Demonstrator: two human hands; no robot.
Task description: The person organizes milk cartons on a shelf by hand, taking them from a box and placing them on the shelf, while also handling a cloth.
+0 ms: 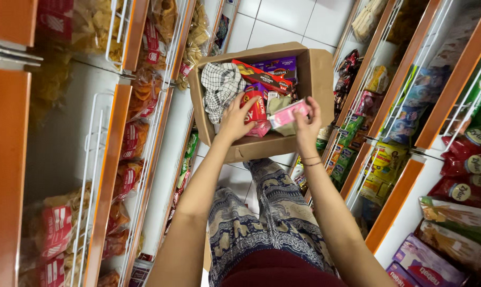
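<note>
Bright, even overhead store lighting; shadows soft.
Wide-angle bending at the edges; near shelves (pixel 6 159) slightly blurred; floor tiles (pixel 283 21) glare.

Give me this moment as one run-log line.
left hand: reaching among packets in cardboard box | right hand: holding pink packet | checked cloth in box | shelves both sides

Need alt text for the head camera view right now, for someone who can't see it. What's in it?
A person reaches both hands into a cardboard box of snack packets on the floor of a shop aisle: the left hand on a red packet, the right hand holding a pink packet. A checked cloth lies in the box, and snack shelves line both sides.
</note>
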